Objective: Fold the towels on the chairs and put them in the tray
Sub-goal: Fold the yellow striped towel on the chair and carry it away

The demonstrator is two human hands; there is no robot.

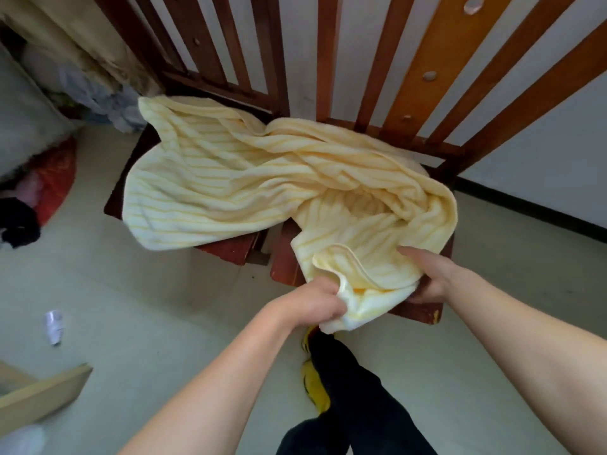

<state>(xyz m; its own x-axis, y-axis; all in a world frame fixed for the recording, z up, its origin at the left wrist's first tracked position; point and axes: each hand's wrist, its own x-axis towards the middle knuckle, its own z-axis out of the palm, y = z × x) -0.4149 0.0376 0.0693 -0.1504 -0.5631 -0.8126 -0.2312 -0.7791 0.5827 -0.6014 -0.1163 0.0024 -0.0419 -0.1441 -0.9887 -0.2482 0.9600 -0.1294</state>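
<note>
A pale yellow striped towel (230,178) lies crumpled across the seats of two dark red wooden chairs (230,249) standing side by side. My left hand (320,298) grips the towel's near edge in a fist, just off the front of the right-hand seat. My right hand (430,274) holds the same edge a little to the right, thumb on top and fingers under the cloth. No tray is in view.
The chair backs (328,60) rise as slats against a white wall. A red bag (56,178) and dark clothes lie on the floor at left. A crumpled paper scrap (54,326) and a wooden board (39,392) sit at lower left. My dark trouser leg and yellow shoe (315,382) are below.
</note>
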